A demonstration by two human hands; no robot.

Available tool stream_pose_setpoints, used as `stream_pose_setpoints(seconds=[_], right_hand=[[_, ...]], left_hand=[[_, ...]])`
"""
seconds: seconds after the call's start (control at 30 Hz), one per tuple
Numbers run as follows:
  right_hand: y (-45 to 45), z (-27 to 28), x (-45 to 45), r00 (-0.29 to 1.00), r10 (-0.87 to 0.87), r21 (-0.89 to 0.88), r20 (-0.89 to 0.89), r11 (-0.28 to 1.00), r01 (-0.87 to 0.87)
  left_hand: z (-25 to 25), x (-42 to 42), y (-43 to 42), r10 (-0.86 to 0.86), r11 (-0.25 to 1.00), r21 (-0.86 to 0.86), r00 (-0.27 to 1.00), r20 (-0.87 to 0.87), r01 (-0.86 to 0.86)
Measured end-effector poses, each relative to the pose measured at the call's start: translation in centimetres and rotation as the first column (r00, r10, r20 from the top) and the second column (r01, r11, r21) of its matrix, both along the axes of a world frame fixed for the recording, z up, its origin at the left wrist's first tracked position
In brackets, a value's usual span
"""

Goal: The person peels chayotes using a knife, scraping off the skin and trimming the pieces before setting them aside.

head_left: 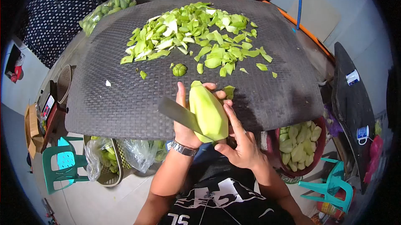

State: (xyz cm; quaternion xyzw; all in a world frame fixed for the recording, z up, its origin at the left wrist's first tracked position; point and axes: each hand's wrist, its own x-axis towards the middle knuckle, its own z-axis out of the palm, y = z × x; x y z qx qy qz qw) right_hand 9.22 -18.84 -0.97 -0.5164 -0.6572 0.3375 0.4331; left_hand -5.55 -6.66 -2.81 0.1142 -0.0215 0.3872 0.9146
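Note:
A peeled pale green vegetable (209, 114) rests upright in my left hand (186, 131), whose thumb is up at its left side and whose fingertips curl round behind it. A knife (177, 114) lies across the lower front of the vegetable, its broad blade pointing up and left over my left palm. My right hand (244, 143) is at the vegetable's lower right, with its thumb beside the narrow end of the knife; the handle is hidden. A bit of peel (228, 92) shows beyond the fingers. Past my hands lies a small ribbed green piece (179, 70).
A pile of green peelings (188, 26) covers the far part of the dark woven table (112, 99). A bag of green vegetables (117, 3) stands at its far left. Below are a red tub (320, 149) of peeled vegetables, a basket (120, 162) and green chairs (52, 166).

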Motion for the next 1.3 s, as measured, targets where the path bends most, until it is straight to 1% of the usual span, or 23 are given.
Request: stream_pose_setpoints(seconds=[0.03, 0.1, 0.13, 0.17, 0.2, 0.23, 0.27, 0.3, 0.33, 0.37, 0.43, 0.47, 0.53, 0.57, 0.6, 0.7, 0.73, 0.83, 0.93, 1.07, 1.17, 1.2, 1.3], right_hand=[[-0.3, 1.1, 0.0, 0.998, -0.006, -0.116, -0.063, 0.993, -0.001], [-0.3, 1.6, 0.4, 0.995, -0.014, -0.238, -0.097, 0.971, -0.009], [0.0, 1.4, 1.0, 0.997, -0.011, -0.247, -0.071, 0.969, -0.007], [0.4, 1.4, 1.8, 0.999, 0.000, -0.327, -0.032, 0.945, -0.010], [0.8, 1.5, 2.6, 1.000, 0.017, -0.405, 0.009, 0.914, -0.012], [1.4, 1.4, 3.0, 0.999, 0.035, -0.398, 0.025, 0.917, -0.022], [1.9, 1.1, 3.3, 0.998, 0.055, -0.390, 0.041, 0.920, -0.034], [2.5, 0.8, 3.5, 0.995, 0.077, -0.379, 0.058, 0.924, -0.049], [2.9, 0.4, 3.6, 0.997, 0.075, -0.314, 0.034, 0.948, -0.061], [3.1, 0.5, 3.6, 0.995, 0.088, -0.318, 0.054, 0.946, -0.067], [3.9, 0.9, 3.8, 0.989, 0.114, -0.310, 0.100, 0.948, -0.078], [3.8, 0.8, 3.8, 0.973, 0.114, -0.251, 0.201, 0.966, -0.061], [3.5, 1.1, 3.7, 0.943, 0.068, -0.245, 0.325, 0.969, 0.014], [3.2, 1.3, 3.6, 0.922, 0.043, -0.243, 0.385, 0.968, 0.056], [2.7, 1.6, 3.3, 0.864, -0.036, -0.093, 0.502, 0.991, 0.095], [1.2, 1.2, 2.6, 0.775, -0.129, -0.067, 0.619, 0.974, 0.216], [0.6, 0.9, 2.6, 0.804, -0.120, -0.062, 0.583, 0.980, 0.191], [0.1, 0.4, 2.6, 0.787, -0.073, -0.029, 0.613, 0.993, 0.115], [0.2, -0.3, 2.8, 0.786, -0.144, -0.005, 0.601, 0.983, 0.184], [0.0, -0.3, 2.9, 0.777, -0.203, -0.013, 0.596, 0.965, 0.262], [0.0, 0.8, 2.8, 0.738, -0.138, -0.130, 0.661, 0.947, 0.293], [-0.4, 1.0, 2.4, 0.747, -0.142, -0.149, 0.650, 0.940, 0.308], [-0.1, 1.1, 2.3, 0.740, -0.163, -0.155, 0.653, 0.927, 0.342]], left_hand=[[0.0, -0.5, 0.2, 0.147, 0.989, 0.051, 0.975, -0.168, -0.141], [0.0, -2.2, 0.8, 0.430, 0.903, 0.219, 0.782, -0.451, -0.370], [0.5, -2.9, 1.0, 0.706, 0.701, 0.402, 0.496, -0.505, -0.589], [1.4, -3.7, 0.9, 0.871, 0.424, 0.586, 0.133, -0.474, -0.690], [2.6, -4.4, 0.9, 0.953, 0.243, 0.788, -0.012, -0.303, -0.566], [4.2, -5.2, 0.7, 0.988, 0.040, 0.919, -0.119, -0.094, -0.392], [6.2, -6.3, 0.5, 0.974, -0.170, 0.968, -0.181, 0.137, -0.186], [8.6, -8.2, 0.6, 0.974, -0.227, 0.936, 0.062, 0.218, 0.269], [10.5, -7.7, 0.8, 0.952, -0.301, 0.820, 0.211, 0.224, 0.487], [11.8, -6.7, 1.5, 0.917, -0.385, 0.648, 0.350, 0.189, 0.658], [11.5, -4.9, 3.3, 0.864, -0.446, 0.526, 0.502, 0.043, 0.724], [10.8, -4.3, 4.4, 0.836, -0.518, 0.414, 0.545, 0.062, 0.749], [10.5, -2.8, 5.7, 0.860, -0.484, 0.211, 0.507, -0.064, 0.849], [10.4, -2.2, 6.0, 0.869, -0.469, 0.103, 0.479, -0.125, 0.877], [10.2, -1.7, 6.1, 0.869, -0.478, 0.092, 0.486, -0.091, 0.873], [8.9, -0.7, 6.1, 0.858, -0.494, 0.181, 0.511, -0.059, 0.850], [8.5, -0.4, 6.3, 0.852, -0.514, 0.152, 0.523, -0.024, 0.844], [8.4, 0.4, 6.3, 0.837, -0.542, 0.136, 0.547, -0.005, 0.829], [9.7, 2.0, 6.5, 0.850, -0.488, 0.067, 0.491, -0.194, 0.871], [8.7, 3.9, 7.3, 0.803, -0.554, 0.111, 0.564, -0.189, 0.825], [7.7, 4.1, 8.0, 0.770, -0.623, 0.187, 0.638, -0.026, 0.759], [8.0, 4.4, 8.3, 0.758, -0.622, 0.171, 0.643, -0.114, 0.764], [7.3, 4.9, 9.2, 0.704, -0.665, 0.242, 0.701, -0.113, 0.707]])
